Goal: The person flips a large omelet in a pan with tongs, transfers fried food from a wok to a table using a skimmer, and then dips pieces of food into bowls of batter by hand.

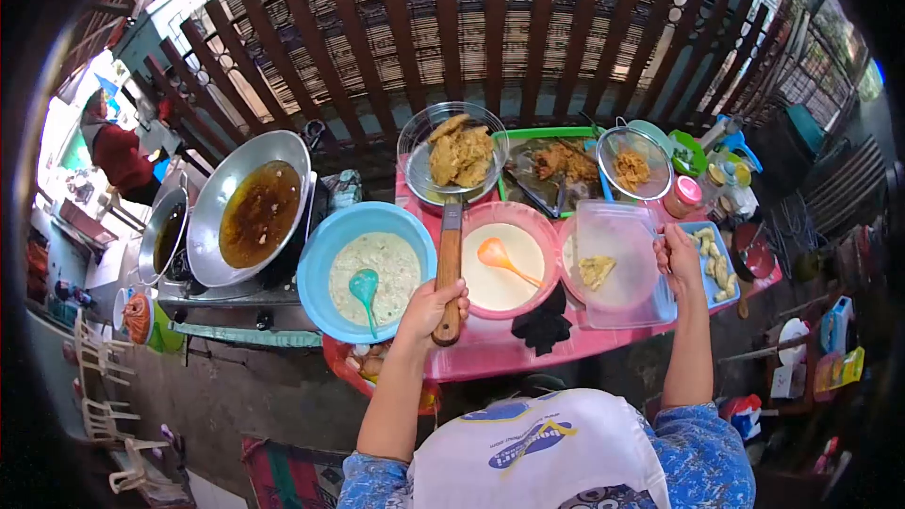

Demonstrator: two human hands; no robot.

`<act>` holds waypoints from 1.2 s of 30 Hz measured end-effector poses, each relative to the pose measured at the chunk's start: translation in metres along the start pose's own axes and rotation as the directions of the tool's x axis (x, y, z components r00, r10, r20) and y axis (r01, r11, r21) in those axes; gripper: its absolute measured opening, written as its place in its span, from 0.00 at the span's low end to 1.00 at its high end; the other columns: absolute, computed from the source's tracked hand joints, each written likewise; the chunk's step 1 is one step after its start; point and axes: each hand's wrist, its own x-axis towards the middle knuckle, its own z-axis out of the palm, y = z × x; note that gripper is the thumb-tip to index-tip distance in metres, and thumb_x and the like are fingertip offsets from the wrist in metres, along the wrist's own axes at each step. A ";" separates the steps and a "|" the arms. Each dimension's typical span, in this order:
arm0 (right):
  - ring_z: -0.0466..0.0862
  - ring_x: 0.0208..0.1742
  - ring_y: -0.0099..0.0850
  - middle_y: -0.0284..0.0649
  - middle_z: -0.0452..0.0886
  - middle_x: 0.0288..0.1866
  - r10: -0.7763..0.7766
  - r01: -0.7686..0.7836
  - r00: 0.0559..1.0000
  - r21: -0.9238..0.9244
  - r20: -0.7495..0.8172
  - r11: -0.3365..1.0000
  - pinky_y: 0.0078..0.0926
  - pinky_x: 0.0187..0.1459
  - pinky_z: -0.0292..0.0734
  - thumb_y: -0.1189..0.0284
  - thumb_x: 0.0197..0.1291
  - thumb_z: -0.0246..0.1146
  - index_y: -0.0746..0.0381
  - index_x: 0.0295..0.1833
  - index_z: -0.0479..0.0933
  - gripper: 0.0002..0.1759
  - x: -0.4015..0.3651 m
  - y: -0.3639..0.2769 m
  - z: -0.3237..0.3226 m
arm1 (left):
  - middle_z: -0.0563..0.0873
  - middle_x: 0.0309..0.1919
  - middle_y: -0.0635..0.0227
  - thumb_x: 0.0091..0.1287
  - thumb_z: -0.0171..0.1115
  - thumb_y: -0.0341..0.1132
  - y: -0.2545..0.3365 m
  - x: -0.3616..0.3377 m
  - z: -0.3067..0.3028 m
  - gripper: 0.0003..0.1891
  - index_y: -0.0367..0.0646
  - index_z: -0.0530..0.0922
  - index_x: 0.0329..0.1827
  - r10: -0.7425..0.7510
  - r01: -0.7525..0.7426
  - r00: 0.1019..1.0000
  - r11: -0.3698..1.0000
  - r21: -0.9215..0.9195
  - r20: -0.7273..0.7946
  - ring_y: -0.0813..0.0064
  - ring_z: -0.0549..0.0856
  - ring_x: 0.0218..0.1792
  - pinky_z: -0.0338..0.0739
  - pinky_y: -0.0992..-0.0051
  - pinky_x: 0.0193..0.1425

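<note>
My left hand [432, 311] is closed around the wooden handle of a strainer [451, 269]. Golden fried fritters [460, 153] lie in its round basket at the far end of the table. With its fingers on the right edge, my right hand [679, 262] grips a clear plastic container [630, 306]. A single yellowish fried piece [596, 271] shows at the container's left side. Between my hands stands a pink basin [540, 222] of pale batter with an orange ladle [509, 261]. Left of the handle is a blue basin [316, 269] of speckled batter, a green ladle [364, 290] in it.
At left, a large wok [209, 254] of brown oil sits on a stove, a smaller wok [151, 250] beyond it. A green tray [501, 141], a sieve [633, 132] and a blue tray of pale pieces [715, 278] share the pink table. Another person [123, 155] stands far left.
</note>
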 end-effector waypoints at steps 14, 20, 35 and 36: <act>0.64 0.12 0.14 0.32 0.70 0.18 0.012 -0.010 0.997 -0.033 0.080 0.999 0.10 0.10 0.54 0.64 0.61 0.47 0.62 0.37 0.66 0.12 0.008 -0.006 -0.031 | 0.76 0.34 0.57 0.58 0.55 0.35 -0.058 0.014 -0.005 0.16 0.37 0.65 0.44 0.024 0.026 0.988 0.949 0.315 -0.155 0.69 0.79 0.29 0.76 0.74 0.29; 0.64 0.12 0.14 0.31 0.70 0.18 0.051 -0.049 0.985 -0.017 0.166 0.999 0.11 0.11 0.56 0.64 0.61 0.48 0.60 0.36 0.67 0.10 0.072 -0.009 -0.049 | 0.73 0.44 0.56 0.52 0.58 0.32 -0.022 0.014 0.078 0.20 0.38 0.68 0.48 0.881 -0.186 0.437 0.289 0.939 -0.185 0.61 0.74 0.43 0.69 0.70 0.45; 0.63 0.12 0.16 0.31 0.69 0.18 0.166 -0.138 0.941 -0.114 0.294 0.984 0.11 0.11 0.55 0.65 0.62 0.46 0.60 0.38 0.68 0.11 0.163 -0.005 -0.095 | 0.73 0.47 0.55 0.50 0.54 0.35 -0.074 0.293 0.163 0.14 0.34 0.78 0.35 0.424 0.291 0.884 -0.163 0.943 -0.199 0.59 0.67 0.51 0.63 0.66 0.54; 0.63 0.12 0.16 0.31 0.69 0.18 0.173 -0.143 0.938 -0.119 0.300 0.983 0.11 0.11 0.55 0.65 0.62 0.46 0.60 0.38 0.68 0.11 0.168 -0.005 -0.097 | 0.73 0.47 0.56 0.51 0.54 0.36 -0.072 0.293 0.165 0.15 0.34 0.78 0.36 0.401 0.313 0.887 -0.160 0.936 -0.228 0.59 0.66 0.52 0.62 0.67 0.54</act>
